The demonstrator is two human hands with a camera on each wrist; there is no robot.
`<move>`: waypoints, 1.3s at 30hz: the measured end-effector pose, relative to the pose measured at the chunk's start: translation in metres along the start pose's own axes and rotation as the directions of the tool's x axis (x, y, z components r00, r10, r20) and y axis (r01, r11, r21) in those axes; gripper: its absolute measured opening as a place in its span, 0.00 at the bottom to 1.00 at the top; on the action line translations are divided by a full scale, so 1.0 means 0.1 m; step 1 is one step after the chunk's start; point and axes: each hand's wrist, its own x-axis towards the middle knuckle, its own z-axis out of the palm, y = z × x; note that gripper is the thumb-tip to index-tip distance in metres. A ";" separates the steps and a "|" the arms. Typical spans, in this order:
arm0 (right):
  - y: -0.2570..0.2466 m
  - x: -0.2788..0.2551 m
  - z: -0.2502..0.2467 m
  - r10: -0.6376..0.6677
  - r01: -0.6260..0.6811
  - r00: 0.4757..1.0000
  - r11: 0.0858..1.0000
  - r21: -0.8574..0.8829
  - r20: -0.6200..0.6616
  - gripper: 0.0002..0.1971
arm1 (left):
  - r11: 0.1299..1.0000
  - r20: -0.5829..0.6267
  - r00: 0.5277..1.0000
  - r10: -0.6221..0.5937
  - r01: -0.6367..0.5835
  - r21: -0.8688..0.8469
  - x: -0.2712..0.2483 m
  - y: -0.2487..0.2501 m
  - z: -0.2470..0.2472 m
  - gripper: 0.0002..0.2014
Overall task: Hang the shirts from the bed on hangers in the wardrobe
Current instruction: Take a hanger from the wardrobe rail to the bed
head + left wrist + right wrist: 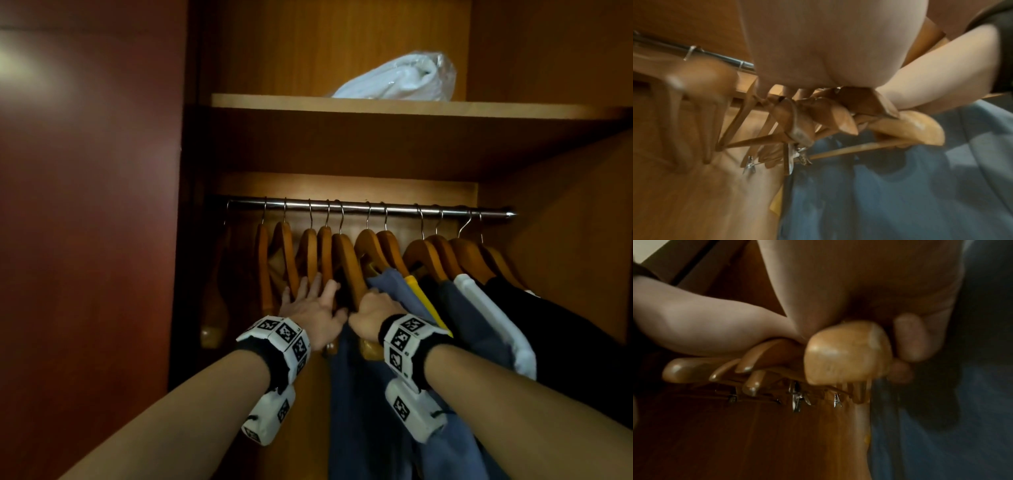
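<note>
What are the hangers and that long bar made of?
The hangers look like wood with a glossy varnish: orange-brown, rounded ends catching the light. Their hooks and the bar look like polished metal: silver-grey and shiny.

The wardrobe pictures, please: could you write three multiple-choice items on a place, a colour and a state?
1. Where does the white bag lie? A on the shelf above the rail; B on the rail; C on the floor.
2. What colour is the shirt beside the right hand? A red; B blue; C green.
3. The right hand is: A flat and idle; B gripping a wooden hanger; C out of view.

A: the bag sits on the board. B: blue cloth. B: fingers curl round the hanger's end.
</note>
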 end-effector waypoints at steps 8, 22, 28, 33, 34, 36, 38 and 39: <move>0.06 -0.13 -0.18 -0.010 0.019 0.989 0.998 0.062 -0.147 0.24 | 1.000 0.008 1.000 -0.011 0.011 -0.006 -0.02 0.01 0.00 0.25; 0.65 -1.13 -0.39 -0.013 0.019 0.994 0.998 0.053 -0.104 0.16 | 0.994 -0.152 0.985 0.081 -0.090 -0.059 -0.35 0.24 0.10 0.35; 1.13 -1.99 -0.69 -0.094 0.095 0.993 0.995 0.023 -0.067 0.12 | 0.961 -0.261 0.965 0.023 -0.093 -0.261 -0.46 0.67 -0.16 0.41; 1.54 -2.93 -0.88 -0.084 0.085 0.996 0.992 0.089 -0.011 0.13 | 0.918 -0.214 0.976 0.033 -0.114 -0.379 -0.89 1.04 -0.15 0.26; 1.62 -3.12 -0.91 -0.071 0.071 0.997 0.995 0.063 0.006 0.13 | 0.911 -0.194 0.979 0.067 -0.140 -0.388 -1.03 1.15 -0.12 0.22; 1.75 -3.48 -0.97 -0.037 0.039 0.999 0.998 -0.046 0.036 0.16 | 0.897 -0.167 0.979 0.114 -0.173 -0.407 -1.34 1.42 -0.07 0.21; 1.90 -3.78 -1.02 0.037 -0.030 0.998 0.988 -0.149 0.045 0.18 | 0.896 -0.142 0.978 0.151 -0.196 -0.398 -1.65 1.70 -0.03 0.20; 1.99 -3.92 -1.04 0.085 -0.079 0.996 0.982 -0.173 0.027 0.18 | 0.899 -0.137 0.974 0.180 -0.219 -0.379 -1.79 1.85 0.00 0.21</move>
